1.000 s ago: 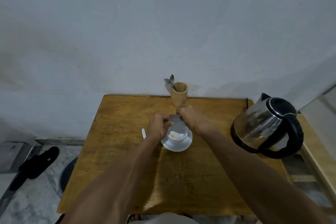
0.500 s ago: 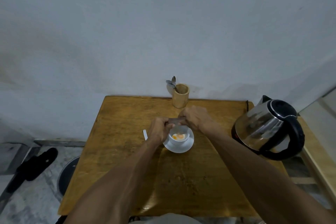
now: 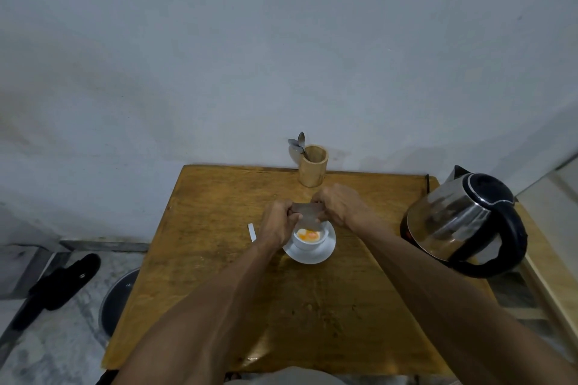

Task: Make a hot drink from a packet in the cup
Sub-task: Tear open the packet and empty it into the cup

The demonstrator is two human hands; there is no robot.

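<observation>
While both hands, left hand & right hand, pinch packet, powder sits in cup.

Surface: worn wooden table against the wall.
Centre: white saucer bearing the cup.
Left of saucer: white torn strip.
Back edge: wooden spoon holder.
Right edge: steel electric kettle.

I see two bare arms, with no sleeves on them at all. My left hand and my right hand wear no gloves, rings or watch. The arms look long and thin with lines of muscle. A bit of pale cloth shows at the bottom edge.
</observation>
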